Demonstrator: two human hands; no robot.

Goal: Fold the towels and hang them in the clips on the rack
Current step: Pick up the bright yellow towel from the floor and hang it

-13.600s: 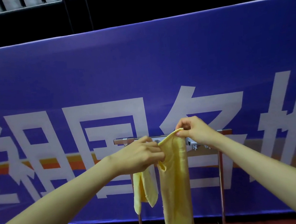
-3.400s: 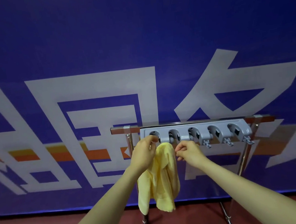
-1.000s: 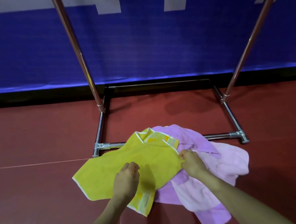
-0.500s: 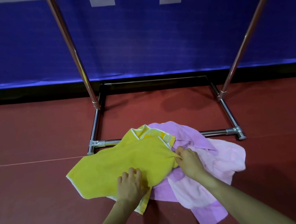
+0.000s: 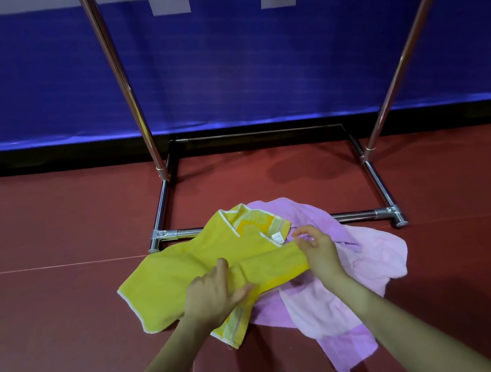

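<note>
A: Where is the yellow towel (image 5: 186,270) lying?

B: On the red floor (image 5: 46,237), just in front of the rack (image 5: 275,223), its far corner draped over the rack's front base bar. It is crumpled, with a white-trimmed edge and a patterned band turned up near that bar

A: And the hands?

B: The left hand (image 5: 212,298) lies on the towel's near part, in front of the rack's left post, fingers fairly straight, the thumb spread toward the right along a raised fold. It presses the cloth rather than grasping it. The right hand (image 5: 315,246) is at the towel's right end, fingers curled; the thumb and forefinger seem to pinch the fold's end, though the contact is partly hidden

A: Anything else by the rack?

B: A pink towel (image 5: 361,264) lies bunched in front of the base bar, toward the rack's right post, partly under the yellow one. A blue banner (image 5: 255,63) stands behind the rack
</note>
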